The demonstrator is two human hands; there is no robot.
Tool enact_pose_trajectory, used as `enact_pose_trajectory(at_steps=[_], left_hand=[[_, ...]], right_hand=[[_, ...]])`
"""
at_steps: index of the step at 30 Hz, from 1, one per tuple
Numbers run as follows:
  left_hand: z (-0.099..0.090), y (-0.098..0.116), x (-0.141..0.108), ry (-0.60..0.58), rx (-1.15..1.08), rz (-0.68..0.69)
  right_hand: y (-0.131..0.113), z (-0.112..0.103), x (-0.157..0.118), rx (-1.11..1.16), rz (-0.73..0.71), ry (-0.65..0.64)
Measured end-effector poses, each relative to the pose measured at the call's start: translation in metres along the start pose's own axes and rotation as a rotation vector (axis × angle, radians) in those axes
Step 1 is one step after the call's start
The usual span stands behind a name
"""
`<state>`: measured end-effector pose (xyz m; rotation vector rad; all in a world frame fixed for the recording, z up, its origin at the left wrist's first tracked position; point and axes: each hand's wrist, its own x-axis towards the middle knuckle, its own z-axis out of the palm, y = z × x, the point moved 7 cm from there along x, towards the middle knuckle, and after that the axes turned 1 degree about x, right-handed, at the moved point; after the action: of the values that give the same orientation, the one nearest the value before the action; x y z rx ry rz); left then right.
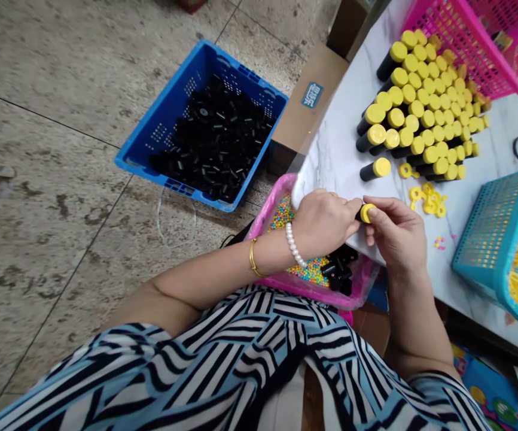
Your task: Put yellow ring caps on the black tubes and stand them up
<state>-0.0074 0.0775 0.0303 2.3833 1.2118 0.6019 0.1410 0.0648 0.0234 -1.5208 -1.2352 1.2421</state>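
Black tube with a yellow cap is held just over the edge of the marble table, its cap pinched by the fingers of the right hand and its black end met by the fingertips of the left hand, so that both hands are closed on it, though the left grip is partly hidden. It is judged light, stiff and smooth, perhaps slippery, and is best taken by the barrel. One tube is held; one more capped tube lies apart on the table, beside a crowded group of dozens, too many to count. One blue crate of black pieces is seen on the floor. One pink tray below the hands carries coloured beads and a small heap of black tubes. Yellow rings are scattered nearby, and one teal basket and one pink basket are also seen.
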Motion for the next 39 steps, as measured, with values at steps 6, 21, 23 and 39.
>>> enact_pose_trajectory(at_steps=[6, 21, 23, 39], left_hand=[[-0.007, -0.005, 0.008, -0.18, -0.413, -0.103], [0.033, -0.004, 0.008, -0.422, -1.153, -0.583], [0.034, -0.006, 0.009, -0.451, -1.154, -0.627], [0.034, -0.008, 0.01, -0.476, -1.132, -0.621]], right_hand=[[-0.004, 0.001, -0.001, -0.035, 0.004, 0.001], [0.013, 0.011, -0.002, 0.116, 0.063, -0.024], [0.018, 0.009, -0.001, 0.179, 0.092, -0.064], [0.016, -0.016, 0.002, 0.216, 0.109, -0.474]])
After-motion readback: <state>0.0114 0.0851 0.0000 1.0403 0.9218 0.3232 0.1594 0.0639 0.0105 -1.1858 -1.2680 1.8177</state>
